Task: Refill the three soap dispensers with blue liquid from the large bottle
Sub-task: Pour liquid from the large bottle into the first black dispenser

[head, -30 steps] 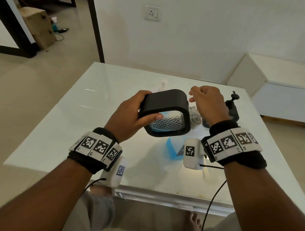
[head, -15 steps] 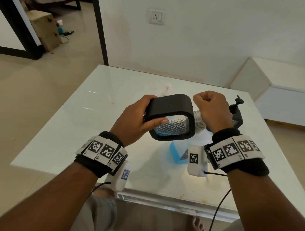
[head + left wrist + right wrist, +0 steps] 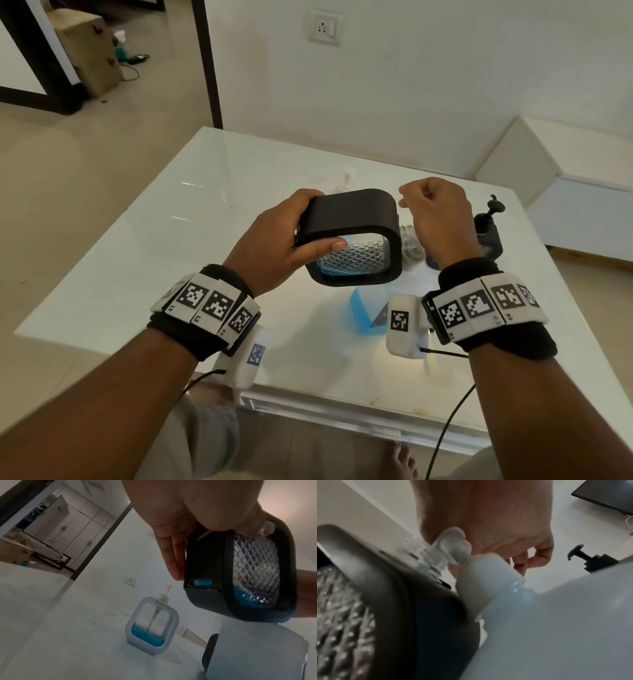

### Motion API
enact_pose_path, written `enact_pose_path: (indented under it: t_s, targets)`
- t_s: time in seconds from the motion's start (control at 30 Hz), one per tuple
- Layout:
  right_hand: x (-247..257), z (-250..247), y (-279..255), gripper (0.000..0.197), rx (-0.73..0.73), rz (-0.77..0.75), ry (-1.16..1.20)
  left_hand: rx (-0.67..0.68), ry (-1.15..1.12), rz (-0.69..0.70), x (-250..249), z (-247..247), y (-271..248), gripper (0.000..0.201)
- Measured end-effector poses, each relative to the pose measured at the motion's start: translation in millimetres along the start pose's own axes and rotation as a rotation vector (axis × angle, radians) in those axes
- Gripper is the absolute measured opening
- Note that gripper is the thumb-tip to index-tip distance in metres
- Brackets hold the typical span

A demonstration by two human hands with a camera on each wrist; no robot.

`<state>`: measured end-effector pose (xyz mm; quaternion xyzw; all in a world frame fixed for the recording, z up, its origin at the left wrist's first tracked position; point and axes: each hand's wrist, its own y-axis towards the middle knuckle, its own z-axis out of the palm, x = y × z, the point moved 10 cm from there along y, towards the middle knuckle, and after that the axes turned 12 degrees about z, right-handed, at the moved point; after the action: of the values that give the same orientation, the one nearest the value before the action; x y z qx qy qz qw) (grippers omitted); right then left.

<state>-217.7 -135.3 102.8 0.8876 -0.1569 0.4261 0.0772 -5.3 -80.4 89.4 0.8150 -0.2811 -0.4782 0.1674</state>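
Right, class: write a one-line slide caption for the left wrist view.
Left hand holds a black-framed dispenser, blue liquid pooled low, above a white dispenser on the table.

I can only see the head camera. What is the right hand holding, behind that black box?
Observer: The right wrist view shows the right hand gripping a white pump at the top of the black dispenser.
Visitor: And the little white thing poking up behind the box?
Observer: In the left wrist view it is the pump of a white dispenser. It stands upright on the table, with blue liquid low in it.
Visitor: Does the black one have anything on its side?
Observer: Yes. The left wrist view shows a small slot low on the side, and it looks blue.
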Motion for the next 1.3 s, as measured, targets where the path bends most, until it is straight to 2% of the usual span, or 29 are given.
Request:
enact_pose_path:
  t_s: [0.1, 0.37, 0.83, 1.3]
  targets:
    - [-0.7, 1.8, -1.0, 0.028, 0.002, -0.01, -0.009, -0.005, -0.009, 0.005, -2.0, -0.1, 0.6, 0.053]
    - [-4.9, -4.4, 0.1, 0.018, -0.038, -0.001, -0.01, -0.005, -0.021, 0.014, -2.7, 1.0, 0.7, 0.052]
    - [-3.6, -7.1, 0.0, 0.024, -0.081, 0.012, -0.106, -0.014, -0.009, 0.014, -1.1, -0.2, 0.2, 0.052]
    - [-5.9, -8.7, 3.4, 0.03, -0.04, 0.05, -0.097, -0.004, -0.016, 0.01, -0.6, 2.2, 0.8, 0.052]
